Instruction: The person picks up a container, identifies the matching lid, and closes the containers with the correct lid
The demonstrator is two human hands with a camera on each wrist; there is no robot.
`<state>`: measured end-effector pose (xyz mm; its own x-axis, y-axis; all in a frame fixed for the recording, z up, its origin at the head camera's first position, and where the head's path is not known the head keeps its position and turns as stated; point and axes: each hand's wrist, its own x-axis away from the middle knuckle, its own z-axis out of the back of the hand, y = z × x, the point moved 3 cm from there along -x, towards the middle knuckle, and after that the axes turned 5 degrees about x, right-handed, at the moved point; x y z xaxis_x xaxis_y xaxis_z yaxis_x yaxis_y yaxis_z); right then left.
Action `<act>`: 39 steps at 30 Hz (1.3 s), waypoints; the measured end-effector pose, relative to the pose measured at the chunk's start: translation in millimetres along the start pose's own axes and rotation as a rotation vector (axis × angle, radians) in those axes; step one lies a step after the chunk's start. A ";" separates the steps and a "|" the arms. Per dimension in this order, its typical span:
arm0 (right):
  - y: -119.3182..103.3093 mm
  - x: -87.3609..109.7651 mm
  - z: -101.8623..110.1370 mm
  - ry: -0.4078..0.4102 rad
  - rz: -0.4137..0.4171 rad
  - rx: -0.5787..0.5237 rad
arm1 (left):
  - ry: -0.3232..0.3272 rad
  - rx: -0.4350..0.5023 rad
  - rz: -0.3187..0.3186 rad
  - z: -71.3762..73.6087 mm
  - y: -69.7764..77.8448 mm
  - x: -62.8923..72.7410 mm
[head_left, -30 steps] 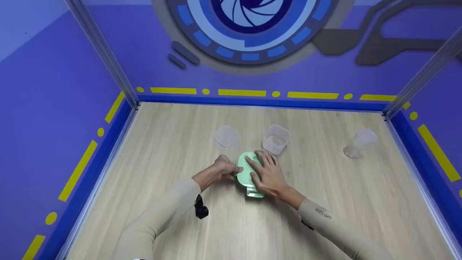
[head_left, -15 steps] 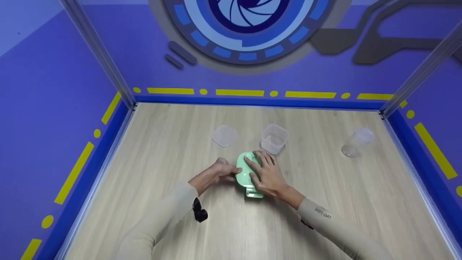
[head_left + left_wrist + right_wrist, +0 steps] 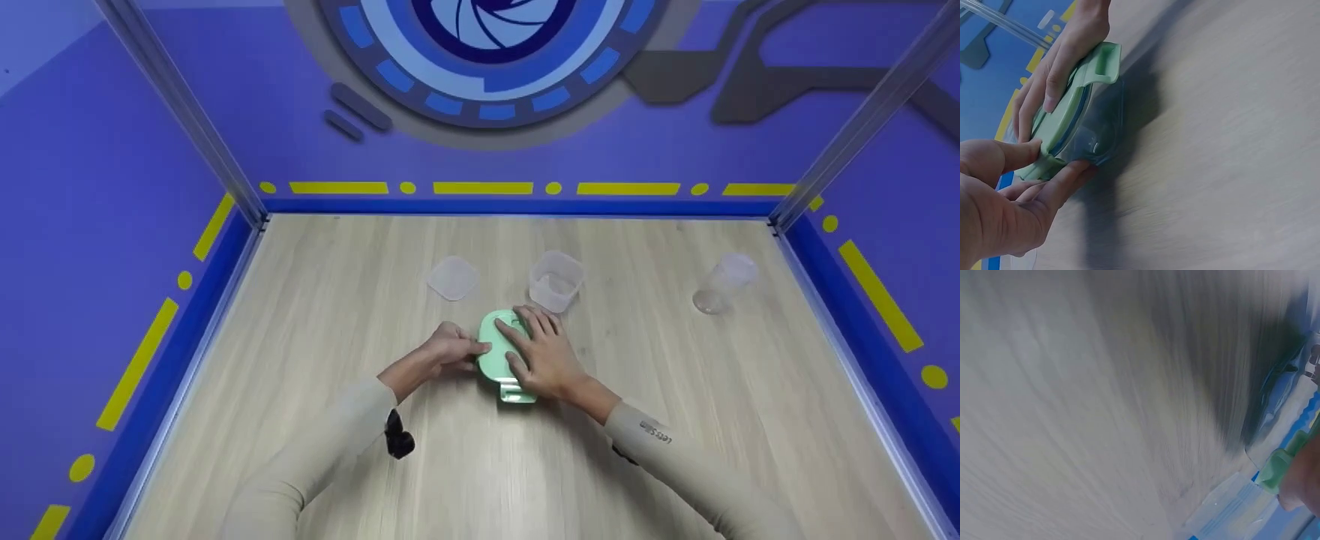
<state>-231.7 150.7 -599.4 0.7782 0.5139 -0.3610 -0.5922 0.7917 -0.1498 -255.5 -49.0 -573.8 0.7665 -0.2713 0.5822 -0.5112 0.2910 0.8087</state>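
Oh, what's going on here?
A person is handling a clear box with a pale green plastic lid. Their left-hand grip pinches its side; their right-hand grip rests across the lid. The near pale green latch sticks out. Farther back: an open translucent square tub, a flat translucent squarish piece and, rightward, a clear cylindrical jar.

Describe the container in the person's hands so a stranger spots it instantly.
Start at the wood-grain table and find the left hand and right hand near its middle. Between them is the clear food container; its mint-green lid sets it apart from the colourless tub beyond.
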 end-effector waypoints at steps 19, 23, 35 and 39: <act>0.9 -1.2 7.4 -0.161 0.010 -0.083 | 0.028 -0.002 -0.061 1.1 -5.3 1.2; 1.6 -1.0 9.5 -0.191 0.027 -0.061 | 0.023 -0.010 -0.073 2.2 -7.1 -0.6; 14.5 -6.3 10.5 -0.172 0.106 0.046 | 0.016 -0.047 -0.085 3.7 -5.5 -4.1; 14.1 -8.4 7.7 -0.198 0.208 0.055 | 0.003 0.005 -0.081 3.6 -10.1 -2.3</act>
<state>-245.1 160.1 -591.4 0.6700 0.7173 -0.1913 -0.7354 0.6765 -0.0391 -253.5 -54.6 -583.0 0.8063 -0.2914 0.5147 -0.4495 0.2637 0.8535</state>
